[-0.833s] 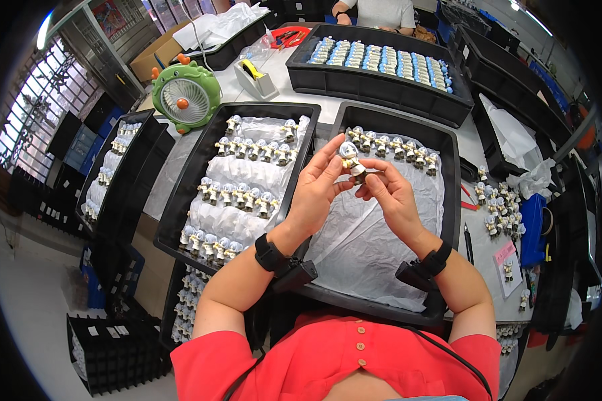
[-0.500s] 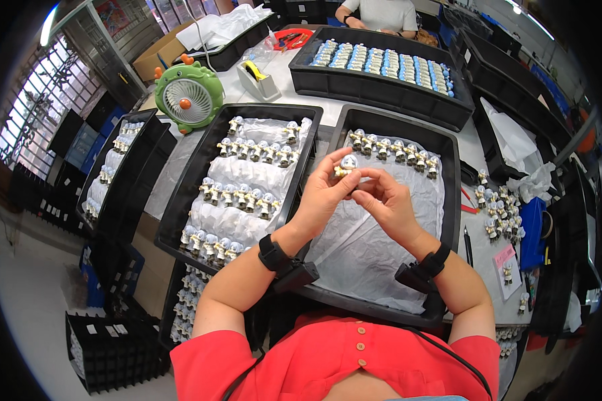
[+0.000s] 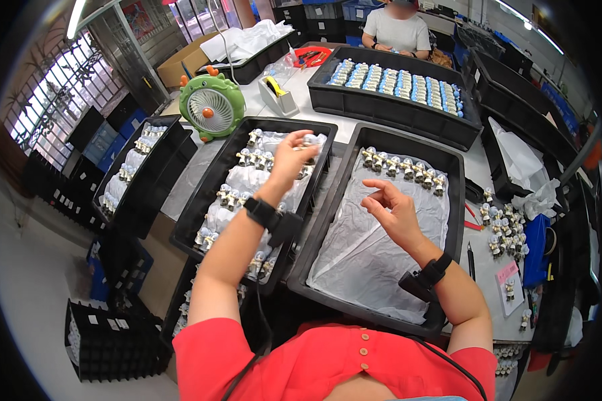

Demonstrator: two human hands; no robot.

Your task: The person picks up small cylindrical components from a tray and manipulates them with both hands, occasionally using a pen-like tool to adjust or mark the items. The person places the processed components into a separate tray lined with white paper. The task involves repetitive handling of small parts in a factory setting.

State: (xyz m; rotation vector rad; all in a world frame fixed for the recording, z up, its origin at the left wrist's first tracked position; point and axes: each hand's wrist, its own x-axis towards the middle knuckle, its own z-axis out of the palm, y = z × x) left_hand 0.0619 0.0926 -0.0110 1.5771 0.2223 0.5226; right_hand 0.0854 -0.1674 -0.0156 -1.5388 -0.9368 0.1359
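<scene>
My left hand (image 3: 293,160) reaches over the upper right of the left tray (image 3: 189,230), next to a small white-headed figurine (image 3: 308,140). Its fingers are stretched forward but smeared by motion, so whether they hold a figurine does not show. Above the right tray (image 3: 299,273) hovers my right hand (image 3: 391,208), fingers bent and apart from the thumb, nothing between them. A row of figurines (image 3: 408,166) with pale heads and dark bases stands on crinkled white paper (image 3: 368,267) at that tray's far end. More figurines (image 3: 237,196) sit in rows on white wrapping in the left tray.
Loose figurines (image 3: 505,230), red-handled pliers (image 3: 473,222) and a black pen (image 3: 471,260) lie right of the trays. Behind stand a green fan (image 3: 211,110), a tape dispenser (image 3: 279,99) and a large tray (image 3: 381,104) of blue-and-white pieces. Across the table sits a person (image 3: 396,30).
My hands have parted: the left has swung from the right tray to the left one. The figurine between them no longer shows there. My right hand remains over the right tray.
</scene>
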